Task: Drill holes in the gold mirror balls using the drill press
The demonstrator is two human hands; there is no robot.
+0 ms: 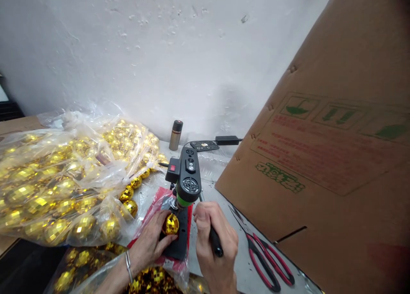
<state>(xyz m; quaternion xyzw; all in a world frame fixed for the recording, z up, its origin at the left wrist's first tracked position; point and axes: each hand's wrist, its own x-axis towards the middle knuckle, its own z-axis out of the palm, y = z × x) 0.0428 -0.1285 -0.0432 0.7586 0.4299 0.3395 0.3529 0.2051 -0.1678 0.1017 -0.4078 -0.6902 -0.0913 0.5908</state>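
Head camera: left hand (152,236) holding a gold ball (172,224) at the drill (189,179)

A pale wall (160,55) is rising behind the drill, and a big cardboard box (320,157) is leaning in on its right. Left of the drill, a large clear bag (68,179) is bulging with shiny gold balls, and a few loose balls (127,193) are lying between its edge and the drill. The drill itself is standing on a grey table (209,196), its dark base (179,247) lying over a red sheet (156,206). Right of the drill, the right hand (216,238) is closing its fingers around a black handle (216,243). Left of and just below the drill head, the left hand is gripping the gold ball, thumb on the near side and fingers on the far side; the ball is sitting over the base, below the chuck. Whether the bit is touching it, I cannot tell. Scissors (265,255) with red and black grips are lying to the drill's right, nearer the wearer. Behind the drill, a flask (175,136) is standing upright, and a black adapter (227,140) is resting behind it to the right. A bracelet (128,266) is circling the left wrist, below and left of the drill.
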